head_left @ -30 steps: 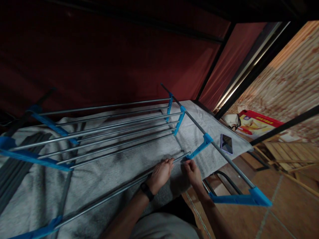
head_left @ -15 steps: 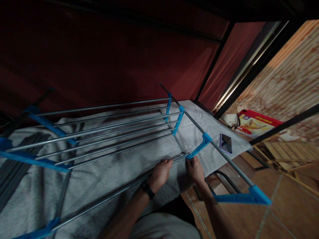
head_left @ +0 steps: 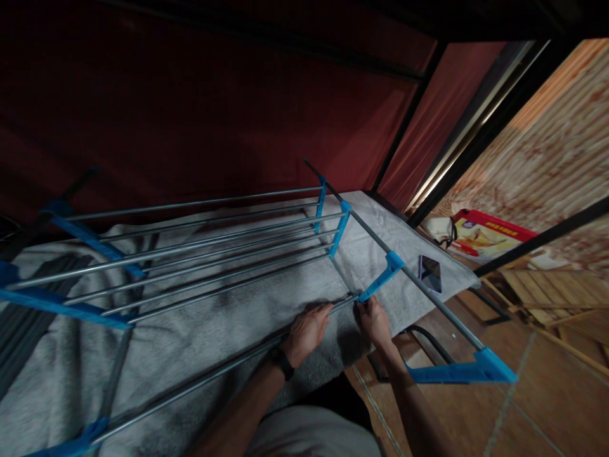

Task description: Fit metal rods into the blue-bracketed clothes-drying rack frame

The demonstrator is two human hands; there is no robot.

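Observation:
A metal rack of long grey rods [head_left: 209,244] joined by blue plastic brackets lies across a grey blanket [head_left: 200,343]. My left hand [head_left: 307,330], with a black wristband, is closed round the nearest rods close to their right end. My right hand [head_left: 375,320] pinches the lower end of a blue bracket [head_left: 380,279] where those rods meet it. That bracket sits on a long side pole [head_left: 428,295] running down to the right to another blue bracket [head_left: 464,371].
A phone [head_left: 429,273] lies on the blanket's right corner. Beyond it stand a red box [head_left: 485,238] and a white bag [head_left: 442,231]. Wooden slats [head_left: 547,289] lie on the tiled floor at right. A dark red curtain hangs behind the rack.
My right hand has moved up a little to the end of the blue bracket and closed on it. My left hand stays on the rods.

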